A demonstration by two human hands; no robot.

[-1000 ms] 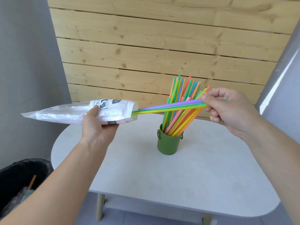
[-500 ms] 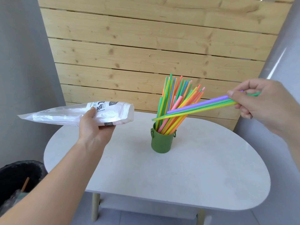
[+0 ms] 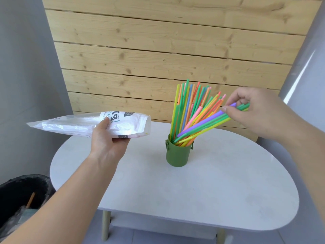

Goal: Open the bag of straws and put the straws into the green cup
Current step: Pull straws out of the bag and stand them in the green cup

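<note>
A green cup point(image 3: 178, 156) stands on the white oval table point(image 3: 193, 194), packed with several coloured straws point(image 3: 189, 104) fanning upward. My right hand point(image 3: 258, 111) pinches the upper ends of a few straws, purple, green and yellow point(image 3: 204, 123), tilted down to the left. Their lower tips sit at the cup's rim among the other straws. My left hand point(image 3: 107, 140) holds the white plastic straw bag point(image 3: 79, 125) flat above the table's left end, its open mouth facing the cup. The bag looks empty.
A black bin point(image 3: 19, 194) with a liner stands on the floor at the lower left. A wooden plank wall point(image 3: 158, 59) rises behind the table. Grey walls close in on both sides.
My right hand pulled the few straws fully out of the bag, carried them right, then tipped their lower ends down to the cup. The left hand and bag stayed in place.
</note>
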